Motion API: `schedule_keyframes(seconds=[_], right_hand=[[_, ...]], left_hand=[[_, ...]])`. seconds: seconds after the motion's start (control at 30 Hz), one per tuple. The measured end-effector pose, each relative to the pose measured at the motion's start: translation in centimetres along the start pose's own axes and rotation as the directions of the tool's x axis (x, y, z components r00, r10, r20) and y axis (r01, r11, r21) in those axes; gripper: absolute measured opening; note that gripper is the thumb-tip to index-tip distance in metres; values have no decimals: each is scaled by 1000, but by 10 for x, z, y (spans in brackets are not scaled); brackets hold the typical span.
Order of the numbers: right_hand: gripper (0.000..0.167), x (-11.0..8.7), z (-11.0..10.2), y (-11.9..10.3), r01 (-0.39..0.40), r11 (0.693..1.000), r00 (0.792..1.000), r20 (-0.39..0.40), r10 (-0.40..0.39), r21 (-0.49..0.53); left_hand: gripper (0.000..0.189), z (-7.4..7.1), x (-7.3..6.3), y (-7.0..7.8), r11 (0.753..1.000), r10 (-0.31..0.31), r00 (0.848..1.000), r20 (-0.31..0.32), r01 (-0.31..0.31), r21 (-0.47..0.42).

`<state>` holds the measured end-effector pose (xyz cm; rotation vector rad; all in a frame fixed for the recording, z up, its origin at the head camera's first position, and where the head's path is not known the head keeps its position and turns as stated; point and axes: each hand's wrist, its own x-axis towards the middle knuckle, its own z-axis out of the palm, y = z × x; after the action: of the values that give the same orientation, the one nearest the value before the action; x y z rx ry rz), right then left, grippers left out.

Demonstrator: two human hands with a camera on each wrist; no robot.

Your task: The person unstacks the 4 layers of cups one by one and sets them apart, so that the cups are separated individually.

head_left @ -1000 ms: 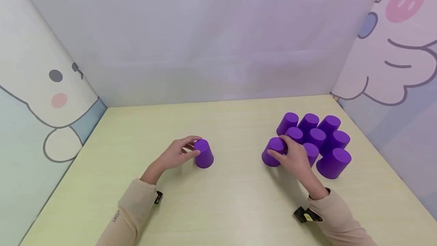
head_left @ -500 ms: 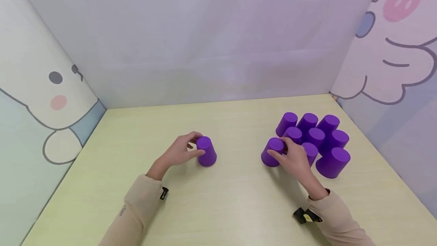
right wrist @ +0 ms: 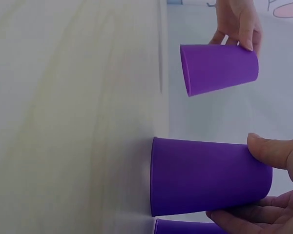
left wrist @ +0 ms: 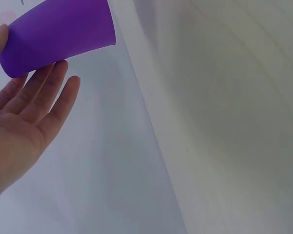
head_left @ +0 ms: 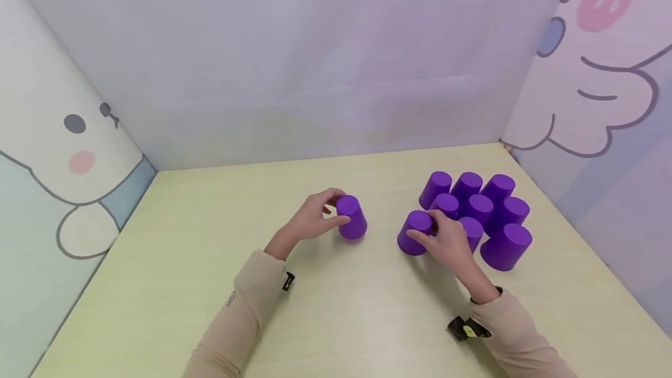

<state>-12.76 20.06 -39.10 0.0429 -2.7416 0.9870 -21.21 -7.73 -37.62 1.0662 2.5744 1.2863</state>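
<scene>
My left hand [head_left: 312, 219] pinches a purple cup [head_left: 354, 223], upside down and slightly tilted, near its narrow top end. Air shows between this cup's rim and the table in the right wrist view. In the left wrist view the thumb lies on one side of the cup [left wrist: 63, 36] and the fingertips on the other. To the right, my right hand [head_left: 451, 242] grips a second upside-down purple cup [head_left: 406, 244] between thumb and fingers. That cup [right wrist: 210, 178] has its rim down at the tabletop in the right wrist view. A gap separates the two held cups.
Several more upside-down purple cups [head_left: 479, 207] stand close together behind and right of my right hand. The pale wood-look table [head_left: 357, 308] meets a grey-white wall [head_left: 325, 74] at the back. Panels with cartoon drawings [head_left: 609, 86] rise at both sides.
My left hand has carried its cup to the right and farther back, off the table and nearer the other held cup. My right hand stays at its cup; the head view has shifted slightly.
</scene>
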Motion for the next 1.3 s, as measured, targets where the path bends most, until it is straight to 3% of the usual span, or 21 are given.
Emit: schedule_keyframes(seconds=[0.43,0.63,1.03,1.3], right_hand=[[54,0,0,0,-14,1000,1000,4,14,-11],[56,1,2,0,-13,1000,1000,9,13,-23],[55,2,1,-1,-15,1000,1000,-2,15,-23],[55,2,2,-3,1,1000,1000,-13,-1,-25]], left_hand=[[40,28,49,8,999,-34,998,47,33,25],[41,38,69,12,996,-9,998,57,4,86],[44,54,99,16,995,-30,995,93,21,99],[46,71,116,15,998,-33,992,118,26,58]])
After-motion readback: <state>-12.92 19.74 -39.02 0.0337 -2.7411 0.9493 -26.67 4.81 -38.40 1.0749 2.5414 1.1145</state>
